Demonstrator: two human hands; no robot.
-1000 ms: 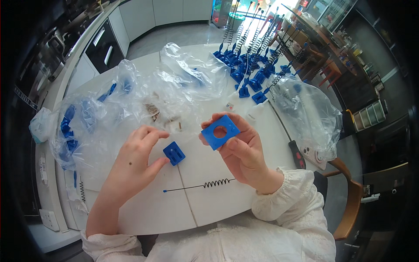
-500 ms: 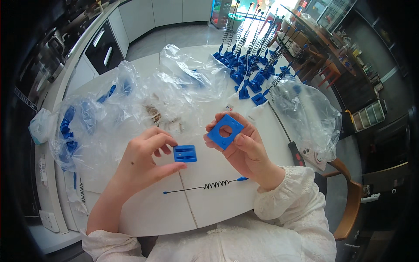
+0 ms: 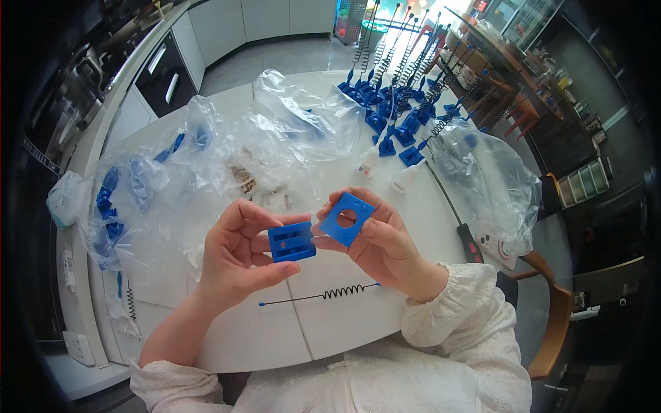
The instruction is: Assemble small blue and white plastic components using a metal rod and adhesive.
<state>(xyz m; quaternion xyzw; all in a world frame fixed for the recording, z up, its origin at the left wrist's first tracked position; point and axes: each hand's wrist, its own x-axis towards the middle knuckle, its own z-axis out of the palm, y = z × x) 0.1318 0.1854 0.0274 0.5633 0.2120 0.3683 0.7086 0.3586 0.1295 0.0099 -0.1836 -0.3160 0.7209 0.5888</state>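
Observation:
Between the thumb and fingers of my left hand (image 3: pixel 241 251) is a blue slotted block (image 3: pixel 292 241), its grooved face showing. My right hand (image 3: pixel 385 241) grips a flat blue square plate (image 3: pixel 334 224) with a round hole through it, tilted beside the block. The two parts are close together, and some right fingertips reach near the block's edge. On the white table in front of my hands lies a black spring rod (image 3: pixel 343 292), coiled in its middle, with a small blue tip at its left end; my right forearm is near its other end.
Several blue bases with upright spring rods (image 3: pixel 406 127) crowd the far right of the table (image 3: pixel 255 330). Clear plastic bags (image 3: pixel 200 158) with blue parts cover the left and back. A screwdriver (image 3: pixel 469 242), a phone (image 3: pixel 497 249) and small white bottles (image 3: pixel 366 165) lie to the right.
My left hand has picked the slotted block up off the table and closed on it. My right hand has shifted slightly left and down with the square plate, bringing the two together.

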